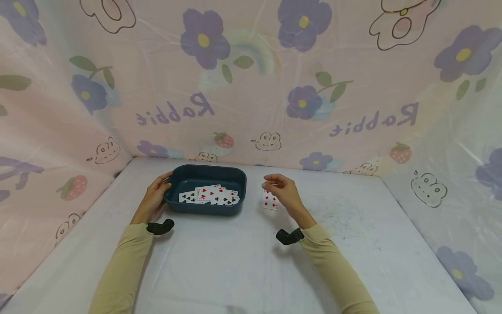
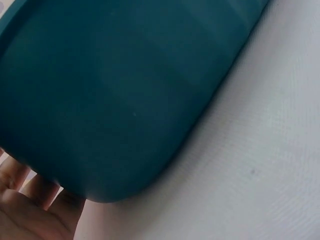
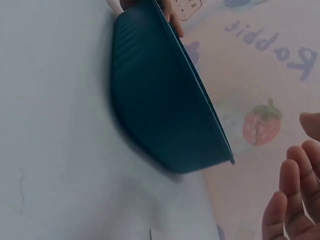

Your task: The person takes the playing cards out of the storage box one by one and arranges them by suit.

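Observation:
A dark teal plastic basin stands on the white table, with several playing cards face up in it. My left hand grips the basin's left end, thumb at the rim and fingers against the outer wall. In the left wrist view those fingers touch the basin's side. Right of the basin lies a single red diamond card, its upper part covered by my right hand. That hand is above the card, fingers loosely bent; the right wrist view shows thumb and fingers apart with nothing between them.
A pale cloth wall printed with flowers, rabbits and strawberries rises behind the table and on both sides. Black straps with curved mounts sit on both wrists. Faint grey marks show on the table's right part.

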`<action>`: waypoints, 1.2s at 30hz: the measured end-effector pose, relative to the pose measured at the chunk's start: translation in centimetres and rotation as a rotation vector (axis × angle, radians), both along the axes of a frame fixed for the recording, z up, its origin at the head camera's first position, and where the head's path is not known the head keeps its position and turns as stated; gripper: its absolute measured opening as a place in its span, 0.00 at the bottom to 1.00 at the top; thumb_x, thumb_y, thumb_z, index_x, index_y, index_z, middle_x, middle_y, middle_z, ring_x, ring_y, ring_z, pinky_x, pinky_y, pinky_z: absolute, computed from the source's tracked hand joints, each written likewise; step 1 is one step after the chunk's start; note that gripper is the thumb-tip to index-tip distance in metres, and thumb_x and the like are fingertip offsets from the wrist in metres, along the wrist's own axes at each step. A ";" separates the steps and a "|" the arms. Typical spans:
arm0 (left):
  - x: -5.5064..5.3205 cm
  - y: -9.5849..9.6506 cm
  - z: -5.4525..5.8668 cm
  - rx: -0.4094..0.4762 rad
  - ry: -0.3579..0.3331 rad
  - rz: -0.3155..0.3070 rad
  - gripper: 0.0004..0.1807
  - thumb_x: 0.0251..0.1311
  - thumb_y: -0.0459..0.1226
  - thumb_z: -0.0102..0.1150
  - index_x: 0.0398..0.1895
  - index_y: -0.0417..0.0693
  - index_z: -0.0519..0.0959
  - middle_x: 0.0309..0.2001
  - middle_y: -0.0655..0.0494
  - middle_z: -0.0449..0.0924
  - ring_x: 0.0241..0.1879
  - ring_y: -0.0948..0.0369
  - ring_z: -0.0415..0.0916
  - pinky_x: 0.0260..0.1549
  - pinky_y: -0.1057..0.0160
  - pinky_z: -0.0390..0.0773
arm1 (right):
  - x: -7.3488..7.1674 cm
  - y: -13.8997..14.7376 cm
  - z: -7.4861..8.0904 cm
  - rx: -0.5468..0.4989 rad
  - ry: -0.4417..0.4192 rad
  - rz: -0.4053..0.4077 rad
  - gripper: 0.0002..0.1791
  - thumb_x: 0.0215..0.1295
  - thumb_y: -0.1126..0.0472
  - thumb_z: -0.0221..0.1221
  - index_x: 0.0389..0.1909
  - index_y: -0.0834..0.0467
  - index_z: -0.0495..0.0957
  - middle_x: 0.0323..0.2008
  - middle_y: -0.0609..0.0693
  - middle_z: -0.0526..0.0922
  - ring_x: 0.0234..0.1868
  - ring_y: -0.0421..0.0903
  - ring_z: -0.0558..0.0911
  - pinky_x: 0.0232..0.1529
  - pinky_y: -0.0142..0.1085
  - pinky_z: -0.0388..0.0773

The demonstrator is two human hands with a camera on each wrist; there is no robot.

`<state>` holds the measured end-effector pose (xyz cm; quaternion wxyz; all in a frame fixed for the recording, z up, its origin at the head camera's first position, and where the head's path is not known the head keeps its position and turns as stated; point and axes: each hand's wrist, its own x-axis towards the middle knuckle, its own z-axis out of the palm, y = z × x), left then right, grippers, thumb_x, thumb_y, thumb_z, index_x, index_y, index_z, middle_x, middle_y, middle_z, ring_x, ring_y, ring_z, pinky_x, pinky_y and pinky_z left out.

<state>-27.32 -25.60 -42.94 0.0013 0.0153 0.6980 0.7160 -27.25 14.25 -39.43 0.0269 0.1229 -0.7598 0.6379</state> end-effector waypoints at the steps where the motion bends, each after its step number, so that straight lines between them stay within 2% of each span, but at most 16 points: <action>1: 0.0 0.0 0.0 -0.001 -0.002 0.002 0.27 0.76 0.33 0.35 0.76 0.44 0.50 0.75 0.42 0.45 0.68 0.44 0.54 0.54 0.61 0.72 | 0.0 -0.4 0.2 0.005 0.013 0.011 0.16 0.62 0.61 0.65 0.49 0.62 0.79 0.40 0.55 0.81 0.42 0.52 0.80 0.49 0.50 0.74; 5: 0.2 0.0 0.1 -0.011 -0.001 0.006 0.27 0.76 0.33 0.35 0.76 0.44 0.50 0.75 0.42 0.45 0.68 0.44 0.54 0.57 0.58 0.70 | -0.1 -1.8 0.6 0.049 0.063 0.054 0.15 0.62 0.61 0.65 0.49 0.60 0.80 0.39 0.52 0.82 0.41 0.49 0.81 0.39 0.37 0.76; 7: 0.3 0.0 0.2 -0.017 -0.003 0.007 0.27 0.76 0.33 0.34 0.77 0.45 0.50 0.75 0.42 0.45 0.68 0.44 0.54 0.57 0.57 0.69 | -0.2 -2.5 0.7 0.074 0.092 0.083 0.17 0.61 0.61 0.66 0.49 0.62 0.80 0.39 0.52 0.82 0.41 0.49 0.80 0.37 0.34 0.75; 9: 0.3 0.0 0.2 -0.018 -0.004 0.007 0.27 0.76 0.34 0.34 0.77 0.45 0.50 0.75 0.42 0.45 0.68 0.44 0.54 0.56 0.58 0.70 | -0.3 -3.1 0.9 0.089 0.118 0.108 0.17 0.61 0.61 0.67 0.49 0.62 0.80 0.40 0.53 0.82 0.41 0.49 0.79 0.37 0.35 0.75; 13: 0.2 0.0 0.1 -0.014 -0.002 0.004 0.27 0.76 0.34 0.35 0.76 0.45 0.50 0.75 0.42 0.45 0.67 0.44 0.55 0.53 0.60 0.72 | -0.6 -4.3 1.4 0.124 0.164 0.170 0.16 0.60 0.62 0.67 0.48 0.61 0.80 0.42 0.57 0.82 0.42 0.49 0.79 0.43 0.39 0.77; 21: 0.2 -0.1 -0.1 -0.016 0.013 -0.005 0.27 0.76 0.33 0.34 0.76 0.44 0.50 0.75 0.41 0.46 0.67 0.43 0.55 0.52 0.62 0.73 | -0.8 -6.5 1.8 0.295 0.301 0.201 0.14 0.59 0.62 0.68 0.45 0.60 0.80 0.40 0.56 0.84 0.39 0.44 0.81 0.38 0.36 0.77; 25: 0.2 -0.1 -0.1 -0.013 0.010 -0.001 0.27 0.76 0.33 0.34 0.76 0.44 0.50 0.75 0.42 0.46 0.67 0.43 0.55 0.51 0.62 0.73 | -1.1 -7.3 1.7 0.378 0.372 0.232 0.16 0.58 0.62 0.68 0.45 0.63 0.79 0.41 0.55 0.83 0.41 0.49 0.81 0.42 0.40 0.77; 28: 0.2 -0.1 -0.2 -0.019 0.010 0.003 0.27 0.76 0.34 0.34 0.76 0.45 0.50 0.75 0.42 0.46 0.68 0.44 0.54 0.52 0.63 0.73 | -1.4 -7.8 1.6 0.466 0.391 0.250 0.17 0.57 0.63 0.68 0.46 0.65 0.78 0.41 0.54 0.82 0.44 0.52 0.80 0.46 0.44 0.76; 36: 0.1 0.0 -0.2 -0.020 0.024 0.001 0.27 0.76 0.33 0.34 0.76 0.44 0.50 0.75 0.41 0.46 0.67 0.43 0.54 0.52 0.62 0.73 | -1.9 -9.4 2.1 0.824 0.409 0.277 0.18 0.59 0.59 0.68 0.48 0.62 0.77 0.45 0.55 0.80 0.48 0.48 0.77 0.51 0.38 0.73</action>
